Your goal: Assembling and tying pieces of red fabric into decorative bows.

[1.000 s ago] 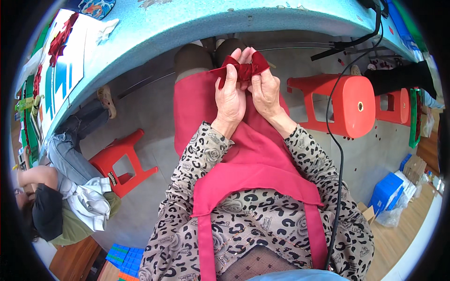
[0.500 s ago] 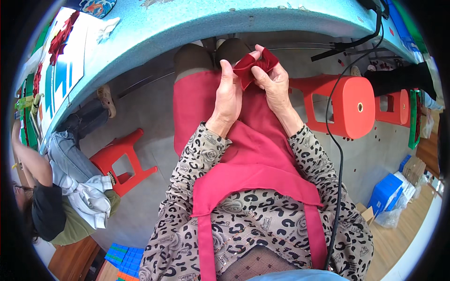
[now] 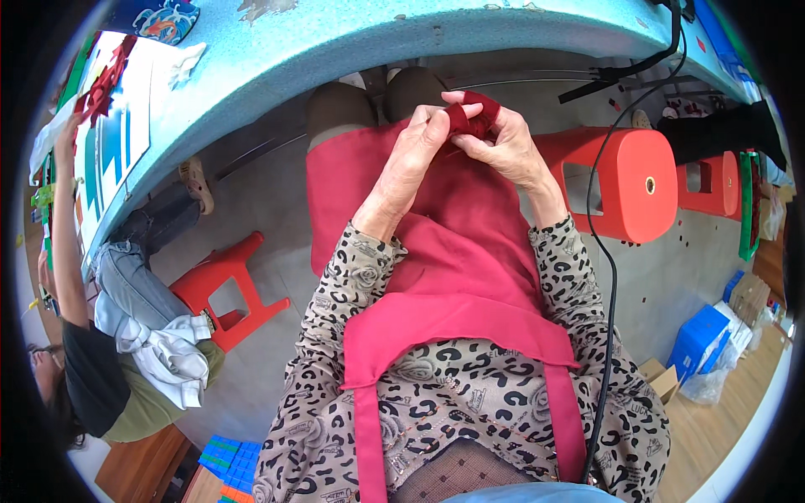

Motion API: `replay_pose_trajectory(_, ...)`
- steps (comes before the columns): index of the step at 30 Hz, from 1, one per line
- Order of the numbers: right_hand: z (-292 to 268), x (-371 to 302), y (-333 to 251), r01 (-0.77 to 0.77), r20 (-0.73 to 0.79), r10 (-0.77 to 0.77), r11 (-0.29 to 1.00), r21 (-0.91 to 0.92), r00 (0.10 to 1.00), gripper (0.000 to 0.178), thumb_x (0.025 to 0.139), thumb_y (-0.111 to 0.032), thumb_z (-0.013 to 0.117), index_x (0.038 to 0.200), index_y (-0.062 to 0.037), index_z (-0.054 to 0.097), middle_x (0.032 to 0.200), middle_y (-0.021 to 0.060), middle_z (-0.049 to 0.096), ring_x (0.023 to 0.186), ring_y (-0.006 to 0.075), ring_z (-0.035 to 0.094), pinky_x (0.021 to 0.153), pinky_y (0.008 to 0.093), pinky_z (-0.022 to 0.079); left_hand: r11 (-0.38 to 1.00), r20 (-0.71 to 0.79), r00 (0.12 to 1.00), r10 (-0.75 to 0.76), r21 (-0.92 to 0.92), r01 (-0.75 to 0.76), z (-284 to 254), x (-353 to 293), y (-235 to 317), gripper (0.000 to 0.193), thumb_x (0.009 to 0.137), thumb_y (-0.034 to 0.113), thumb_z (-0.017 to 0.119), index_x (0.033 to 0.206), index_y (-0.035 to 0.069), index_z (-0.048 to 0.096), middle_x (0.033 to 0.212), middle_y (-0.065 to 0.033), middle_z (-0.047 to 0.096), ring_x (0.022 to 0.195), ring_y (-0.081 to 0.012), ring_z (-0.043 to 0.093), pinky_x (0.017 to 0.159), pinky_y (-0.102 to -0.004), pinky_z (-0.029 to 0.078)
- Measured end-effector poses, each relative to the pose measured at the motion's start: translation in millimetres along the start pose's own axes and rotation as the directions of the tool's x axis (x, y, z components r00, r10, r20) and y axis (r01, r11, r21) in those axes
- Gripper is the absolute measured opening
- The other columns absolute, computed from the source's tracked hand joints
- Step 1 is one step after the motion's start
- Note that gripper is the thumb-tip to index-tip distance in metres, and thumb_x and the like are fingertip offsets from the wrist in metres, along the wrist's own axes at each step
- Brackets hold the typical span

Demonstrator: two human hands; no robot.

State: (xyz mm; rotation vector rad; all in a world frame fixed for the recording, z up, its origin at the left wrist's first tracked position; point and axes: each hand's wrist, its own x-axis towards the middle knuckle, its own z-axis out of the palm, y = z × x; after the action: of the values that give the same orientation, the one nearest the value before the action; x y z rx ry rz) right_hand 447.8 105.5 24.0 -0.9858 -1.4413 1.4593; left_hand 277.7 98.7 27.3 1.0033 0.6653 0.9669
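Even, soft daylight fills the scene, bright without harsh glare. The speckled turquoise tabletop (image 3: 402, 38) catches the most light and shows a pale sheen along its curved edge, while the space beneath it falls into mild shadow. The round orange-red plastic stool (image 3: 625, 180) carries a soft highlight on its seat. Fisheye distortion is strong: the table edge bows into an arc, and a black circular vignette cuts off all four corners. The centre is sharp enough to read the leopard-print fabric sleeves (image 3: 352, 277); toward the rim, the blue plastic crate (image 3: 700, 339) is squeezed and slightly soft.
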Motion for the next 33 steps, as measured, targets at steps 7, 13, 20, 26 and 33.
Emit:
replay_pose_trajectory(7, 12, 1, -12, 0.016, -0.135, -0.027, 0.996, -0.084, 0.990, 0.052, 0.080, -0.003, 0.064, 0.128, 0.0010, 0.046, 0.100, 0.0048, 0.064, 0.087, 0.0091, 0.059, 0.079, 0.0234, 0.048, 1.000, -0.142, 0.990, 0.004, 0.015, -0.001, 12, 2, 7, 0.041, 0.091, 0.025, 0.059, 0.124, 0.002, 0.055, 0.089, 0.0005, 0.055, 0.085, -0.0083, 0.052, 0.081, -0.0232, 0.042)
replay_pose_trajectory(13, 28, -3, -23, 0.041, -0.185, -0.038, 0.999, 0.011, 0.982, 0.056, 0.085, -0.001, 0.045, 0.139, -0.0007, 0.031, 0.094, 0.0053, 0.063, 0.074, 0.0063, 0.054, 0.064, 0.0206, 0.045, 0.991, -0.213, 0.977, -0.001, -0.128, -0.027, 1, 3, 5, 0.035, 0.091, 0.020, 0.059, 0.122, 0.003, 0.056, 0.079, 0.0040, 0.058, 0.065, -0.0036, 0.048, 0.059, -0.0186, 0.040)
replay_pose_trajectory(20, 40, -8, -17, 0.124, -0.237, -0.144, 0.987, -0.099, 0.961, 0.055, 0.087, -0.003, 0.037, 0.141, -0.0013, 0.029, 0.088, 0.0059, 0.063, 0.067, 0.0058, 0.050, 0.058, 0.0205, 0.041, 0.994, -0.346, 0.936, 0.069, -0.057, -0.095, 0, 0, -1, 0.031, 0.094, 0.028, 0.053, 0.106, 0.002, 0.064, 0.078, 0.0019, 0.062, 0.061, -0.0039, 0.047, 0.053, -0.0196, 0.036)
replay_pose_trajectory(26, 54, -1, -22, 0.136, -0.285, -0.272, 0.898, -0.420, 0.919, 0.050, 0.088, -0.009, 0.054, 0.136, -0.0030, 0.040, 0.088, 0.0066, 0.065, 0.075, 0.0088, 0.058, 0.070, 0.0232, 0.047, 0.984, -0.402, 0.916, -0.014, -0.169, -0.059, -4, -11, 16, 0.055, 0.095, 0.050, 0.039, 0.105, 0.002, 0.064, 0.084, -0.0010, 0.065, 0.066, -0.0086, 0.051, 0.060, -0.0251, 0.040)
replay_pose_trajectory(33, 60, -2, -16, 0.108, -0.257, -0.083, 0.991, 0.082, 0.963, 0.051, 0.084, -0.006, 0.065, 0.132, -0.0041, 0.047, 0.088, -0.0010, 0.064, 0.079, 0.0037, 0.055, 0.075, 0.0199, 0.046, 0.966, -0.451, 0.892, -0.040, -0.245, -0.080, 0, -19, 19, 0.063, 0.092, 0.059, 0.036, 0.102, 0.005, 0.065, 0.088, -0.0025, 0.067, 0.081, -0.0109, 0.059, 0.070, -0.0255, 0.043)
